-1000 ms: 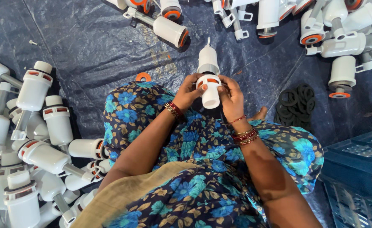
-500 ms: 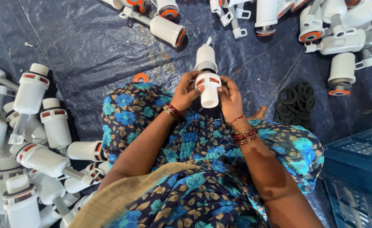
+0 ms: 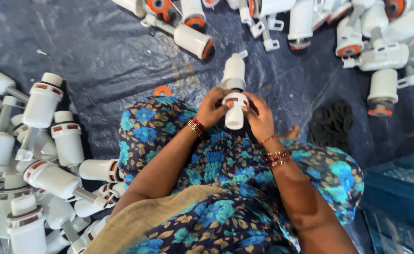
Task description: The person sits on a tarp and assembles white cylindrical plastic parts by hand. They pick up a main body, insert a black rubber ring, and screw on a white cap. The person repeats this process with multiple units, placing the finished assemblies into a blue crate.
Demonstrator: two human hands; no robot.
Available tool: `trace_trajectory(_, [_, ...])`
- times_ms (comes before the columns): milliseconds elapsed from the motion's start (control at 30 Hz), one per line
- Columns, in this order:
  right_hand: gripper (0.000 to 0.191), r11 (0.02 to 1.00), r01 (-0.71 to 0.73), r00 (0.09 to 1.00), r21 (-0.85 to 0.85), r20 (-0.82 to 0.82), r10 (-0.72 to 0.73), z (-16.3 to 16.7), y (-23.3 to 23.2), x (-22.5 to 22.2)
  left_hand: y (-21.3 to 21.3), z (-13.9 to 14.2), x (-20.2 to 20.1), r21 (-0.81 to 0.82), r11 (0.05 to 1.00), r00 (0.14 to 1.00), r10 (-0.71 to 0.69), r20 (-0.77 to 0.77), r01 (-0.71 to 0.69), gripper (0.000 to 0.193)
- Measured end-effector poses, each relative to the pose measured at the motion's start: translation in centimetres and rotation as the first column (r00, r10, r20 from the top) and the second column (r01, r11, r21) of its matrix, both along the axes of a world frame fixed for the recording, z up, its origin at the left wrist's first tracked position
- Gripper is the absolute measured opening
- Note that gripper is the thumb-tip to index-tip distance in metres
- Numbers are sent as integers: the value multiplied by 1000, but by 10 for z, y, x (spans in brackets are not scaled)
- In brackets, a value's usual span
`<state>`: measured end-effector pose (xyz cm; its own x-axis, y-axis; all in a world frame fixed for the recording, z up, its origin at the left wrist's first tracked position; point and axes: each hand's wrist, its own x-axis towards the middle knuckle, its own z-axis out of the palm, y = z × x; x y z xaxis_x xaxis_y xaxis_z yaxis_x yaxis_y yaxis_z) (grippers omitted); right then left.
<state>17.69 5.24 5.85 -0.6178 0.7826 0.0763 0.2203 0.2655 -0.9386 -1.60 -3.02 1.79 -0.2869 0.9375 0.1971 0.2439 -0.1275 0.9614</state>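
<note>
Both my hands grip one white plastic valve part [image 3: 234, 89] over my knees, its orange-ringed collar between my fingers. My left hand [image 3: 213, 107] wraps the collar from the left, with bangles at the wrist. On the other side, my right hand [image 3: 259, 117] pinches the same collar. The part's upper end points away from me, a small tab at its tip. An orange ring [image 3: 162, 90] lies on the dark sheet just beyond my left knee.
A heap of white valve parts [image 3: 38, 155] fills the left side. More white parts with orange rings [image 3: 367, 37] lie along the top and right. Black rubber rings [image 3: 331, 123] are piled at right. A blue crate [image 3: 399, 193] stands at lower right. Dark plastic sheet [image 3: 103, 51] covers the floor.
My hands and the white part have stayed in place; the fingers have shifted slightly on the collar.
</note>
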Motion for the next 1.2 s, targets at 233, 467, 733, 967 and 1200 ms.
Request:
trace_trajectory(233, [39,994,18,994,-107,-102,-29,-18,7,-6,10,-11,12,8,999,996,36,86,-37,39])
trace_trajectory(467, [37,986,40,993,-161,-100,-57,-27,9,-9,15,-11,13,-13,998,997,70,34,-69,44])
trace_trajectory(733, [37,996,54,997,-67,-46,-57,-25,11,-12,16,-7,10,-19,999,996,50,69,-49,42])
trace_trajectory(967, [37,983,82,991,-167,-91,-98,-31,12,-13,16,-10,9,-38,998,991,59,122,-54,42])
trace_trajectory(1200, [38,897,29,960,-441,-238,-148,-39,15,-12,20,-14,10,-38,998,941,57,335,-47,44])
